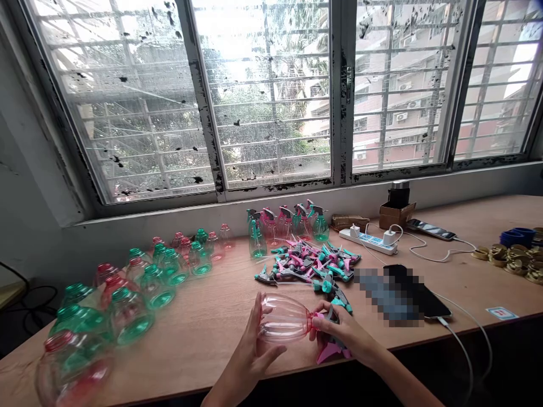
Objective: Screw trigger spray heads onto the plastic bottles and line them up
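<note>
A clear pink bottle (283, 319) lies sideways in the air over the table's front edge, its neck pointing right. My left hand (254, 339) cups the base end, fingers behind it and thumb below. At the neck, the fingers of my right hand (335, 328) are closed around a pink and grey spray head (328, 351), which hangs partly hidden under the palm. Whether its collar is screwed on cannot be seen. Just beyond my hands lies a heap of pink, green and grey spray heads (309, 261) with thin tubes.
Rows of open green and pink bottles (131, 316) stand on the left. Several bottles with spray heads fitted (288, 223) stand by the window wall. To the right are a power strip (368, 239), phones (418, 291) with cables, a cardboard box (395, 216) and gold-coloured pieces (515, 259).
</note>
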Tool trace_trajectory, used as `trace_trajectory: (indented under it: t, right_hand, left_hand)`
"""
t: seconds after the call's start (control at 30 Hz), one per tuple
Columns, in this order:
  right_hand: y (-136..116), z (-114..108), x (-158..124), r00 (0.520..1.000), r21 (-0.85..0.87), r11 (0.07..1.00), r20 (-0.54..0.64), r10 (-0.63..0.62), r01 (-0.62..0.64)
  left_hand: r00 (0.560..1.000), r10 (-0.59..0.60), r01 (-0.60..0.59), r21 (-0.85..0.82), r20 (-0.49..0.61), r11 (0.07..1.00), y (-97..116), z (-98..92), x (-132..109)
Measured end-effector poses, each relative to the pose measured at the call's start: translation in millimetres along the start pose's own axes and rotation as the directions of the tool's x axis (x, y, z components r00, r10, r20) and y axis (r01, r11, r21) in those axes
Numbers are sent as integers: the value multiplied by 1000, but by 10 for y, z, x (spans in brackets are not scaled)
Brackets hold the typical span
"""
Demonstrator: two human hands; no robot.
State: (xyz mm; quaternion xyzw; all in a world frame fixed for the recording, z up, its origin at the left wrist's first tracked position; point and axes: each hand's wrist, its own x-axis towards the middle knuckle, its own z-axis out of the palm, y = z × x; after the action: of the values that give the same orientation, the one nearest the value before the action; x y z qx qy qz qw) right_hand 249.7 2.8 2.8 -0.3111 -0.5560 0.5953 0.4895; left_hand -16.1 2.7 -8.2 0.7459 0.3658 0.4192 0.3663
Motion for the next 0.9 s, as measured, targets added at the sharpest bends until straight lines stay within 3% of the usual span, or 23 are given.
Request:
trace_trajectory:
  t: [0.23,0.6,0.9]
  right_hand:
    - [-5,5,-15,999,13,999,7,33,-33]
    - [1,7,-7,999,17,999,-2,40,-40]
    - [-31,27,-7,1000,-33,999,0,22,-22]
  left_hand:
    - [999,-17,22,-101,45,995,47,-32,-3]
    - [1000,30,-30,23,-1,999,46,2,-13]
    - [1000,-15,14,-81,-7,997,-56,-1,7]
